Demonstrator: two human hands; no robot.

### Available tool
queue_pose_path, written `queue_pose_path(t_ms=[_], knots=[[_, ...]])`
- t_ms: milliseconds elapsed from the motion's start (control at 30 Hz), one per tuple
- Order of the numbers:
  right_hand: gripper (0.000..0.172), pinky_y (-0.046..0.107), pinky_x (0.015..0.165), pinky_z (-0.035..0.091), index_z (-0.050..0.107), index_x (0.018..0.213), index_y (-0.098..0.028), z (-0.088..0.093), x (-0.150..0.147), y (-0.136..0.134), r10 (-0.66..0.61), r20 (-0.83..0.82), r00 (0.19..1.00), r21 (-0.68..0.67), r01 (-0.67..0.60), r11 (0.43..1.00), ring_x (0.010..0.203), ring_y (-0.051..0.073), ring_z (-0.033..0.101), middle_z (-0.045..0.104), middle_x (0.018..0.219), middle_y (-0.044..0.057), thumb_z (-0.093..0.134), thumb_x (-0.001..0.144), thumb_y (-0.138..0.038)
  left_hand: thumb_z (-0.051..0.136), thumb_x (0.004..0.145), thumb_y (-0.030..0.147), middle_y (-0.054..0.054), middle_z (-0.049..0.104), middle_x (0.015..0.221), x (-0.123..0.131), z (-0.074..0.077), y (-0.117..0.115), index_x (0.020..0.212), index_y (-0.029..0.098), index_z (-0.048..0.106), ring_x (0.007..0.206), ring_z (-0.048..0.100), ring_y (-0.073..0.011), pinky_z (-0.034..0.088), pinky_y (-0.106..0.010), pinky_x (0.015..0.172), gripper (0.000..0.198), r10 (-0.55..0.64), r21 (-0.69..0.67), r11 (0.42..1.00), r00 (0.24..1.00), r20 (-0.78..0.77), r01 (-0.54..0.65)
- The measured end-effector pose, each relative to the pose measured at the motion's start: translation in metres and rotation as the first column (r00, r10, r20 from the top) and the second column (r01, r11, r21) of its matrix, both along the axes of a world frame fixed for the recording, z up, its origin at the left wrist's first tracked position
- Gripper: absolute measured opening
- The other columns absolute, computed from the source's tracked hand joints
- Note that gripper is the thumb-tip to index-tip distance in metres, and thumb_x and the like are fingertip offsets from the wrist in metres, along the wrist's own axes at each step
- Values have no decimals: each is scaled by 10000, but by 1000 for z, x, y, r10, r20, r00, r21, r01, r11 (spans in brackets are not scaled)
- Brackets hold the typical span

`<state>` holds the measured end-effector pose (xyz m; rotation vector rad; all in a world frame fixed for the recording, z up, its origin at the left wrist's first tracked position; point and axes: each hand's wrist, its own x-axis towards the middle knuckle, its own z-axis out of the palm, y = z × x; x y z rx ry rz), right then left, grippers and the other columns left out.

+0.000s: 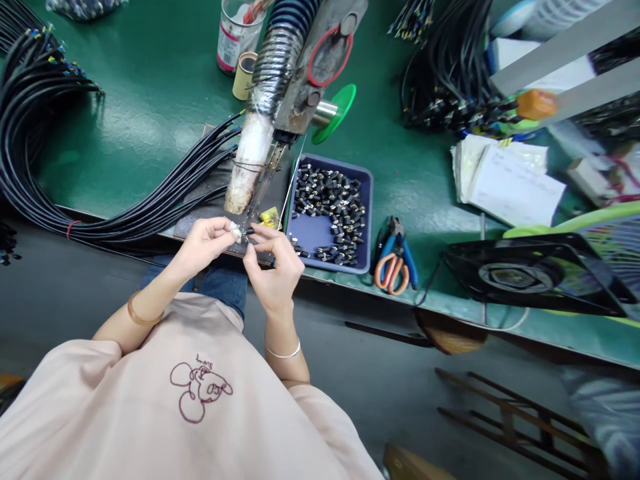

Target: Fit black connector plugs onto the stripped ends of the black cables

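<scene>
Pinching black part (249, 231) in right hand (275, 263), white bit (235, 231) in left hand (205, 245); we're maybe risking burns, iron (271, 171) sitting just beyond.

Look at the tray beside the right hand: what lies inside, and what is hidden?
Inside the tray lie many small black pieces with metal ends, around a bare patch. They hide whatever is beneath them; the right hand covers the near left corner.
</scene>
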<state>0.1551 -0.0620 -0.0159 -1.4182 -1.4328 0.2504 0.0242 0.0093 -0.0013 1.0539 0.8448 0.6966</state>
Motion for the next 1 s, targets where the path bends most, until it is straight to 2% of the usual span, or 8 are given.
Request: queue_pose_path(t_ms=[267,433,533,633,700,767,867,1000], knots=[[150,374,813,629,538,751,-233,-3,2,-3,13,-10,1000,-11,-13,1000,904,183,735,746,1030,68,586,878,-169,698,695,325,114,302,450,-1,0,-2,630,165,525,425,226,-27,178,-203,430,244,-18,-31,999,999,-39,17],[128,335,799,604,564,767,-225,-1,0,-3,-5,-57,998,-43,3,999,911,182,736,752,981,60,599,887,-203,677,724,321,106,297,472,-3,0,-4,651,160,538,448,243,-36,202,-200,447,225,-20,34,999,999,-38,21],[84,241,607,564,567,846,-221,1,1,-6,-70,-223,972,-86,52,995,691,124,722,753,928,26,587,921,-252,654,753,303,73,378,528,-6,0,-10,663,144,560,497,311,-43,245,-192,481,205,-32,129,991,997,-72,42],[105,184,463,434,580,896,-220,6,6,-8,-181,-303,936,-102,157,982,444,67,578,662,653,-63,538,955,-295,642,772,303,60,391,558,-10,2,-16,684,131,587,516,317,-45,246,-190,490,200,-58,206,975,992,-115,81],[180,182,456,389,622,857,-206,10,12,-8,-148,-262,954,-161,108,981,419,65,522,546,521,-87,538,952,-333,632,784,299,60,378,550,-13,2,-20,682,126,596,509,306,-46,237,-191,480,204,-70,253,962,987,-142,105],[266,190,447,359,627,746,-193,15,15,-7,-27,-241,970,-279,-43,959,409,61,472,503,486,-82,571,928,-378,632,786,283,52,406,549,-14,2,-23,675,121,610,512,334,-49,261,-190,481,197,-65,306,945,985,-161,112],[336,196,445,350,567,649,-196,16,14,-7,73,-294,953,-338,-175,925,421,64,453,515,487,-69,586,914,-402,668,766,261,20,552,618,-14,-1,-25,743,117,663,562,468,-67,379,-185,541,146,5,337,940,991,-135,41],[222,206,496,422,621,774,-207,6,3,-11,30,-227,973,-202,-77,976,498,87,547,615,603,-45,577,926,-363,723,749,285,-4,659,687,-12,-4,-29,823,127,684,576,565,-81,487,-198,599,179,145,262,955,989,-15,-136]])
